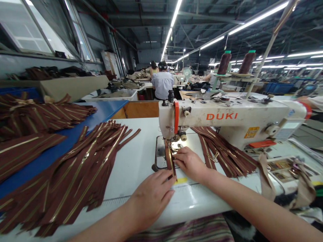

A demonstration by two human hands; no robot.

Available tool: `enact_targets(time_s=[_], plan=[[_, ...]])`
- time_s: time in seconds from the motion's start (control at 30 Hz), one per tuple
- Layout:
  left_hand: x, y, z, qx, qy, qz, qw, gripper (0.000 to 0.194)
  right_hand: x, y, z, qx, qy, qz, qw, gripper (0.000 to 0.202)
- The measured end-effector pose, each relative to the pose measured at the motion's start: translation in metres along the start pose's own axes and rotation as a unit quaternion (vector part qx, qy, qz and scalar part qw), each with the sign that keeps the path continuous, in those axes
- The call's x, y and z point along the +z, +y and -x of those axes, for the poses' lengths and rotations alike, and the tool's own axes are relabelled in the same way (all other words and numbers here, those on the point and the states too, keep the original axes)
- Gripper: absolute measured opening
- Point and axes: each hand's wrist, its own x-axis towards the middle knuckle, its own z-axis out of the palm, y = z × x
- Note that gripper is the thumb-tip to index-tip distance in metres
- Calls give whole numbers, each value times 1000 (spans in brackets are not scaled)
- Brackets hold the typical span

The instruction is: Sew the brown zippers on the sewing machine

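A brown zipper (169, 158) with gold teeth lies lengthwise under the needle area of a white sewing machine (196, 116). My left hand (152, 193) holds the zipper's near end against the table, fingers together over it and thumb a little apart. Close to the presser foot, my right hand (189, 163) has its fingertips pinched at the zipper's right edge. The fingers partly cover the tape there. To the left, a loose pile of similar zippers (83, 164) spreads over the table. More zippers (224, 154) are fanned out beneath the machine arm.
Bundled zippers (45, 116) rest on a blue surface (108, 109) at the left. Two brown thread cones (224, 64) stand behind the machine. A parts tray (290, 169) and beige strips (266, 178) are at right. Another person (163, 84) sits ahead, facing away.
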Motion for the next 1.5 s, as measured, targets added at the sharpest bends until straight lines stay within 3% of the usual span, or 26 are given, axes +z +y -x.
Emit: enact_targets(time_s=[0.53,1.27,1.5], plan=[[5,-3,2,8,10,-2,1000,32,1,-4,3,-41,-11,71,997,16],[9,-4,4,21,15,-23,999,33,-2,-7,2,-16,-38,41,998,10],[2,-4,0,28,15,-29,999,32,-6,-7,1,-27,-46,59,997,9]])
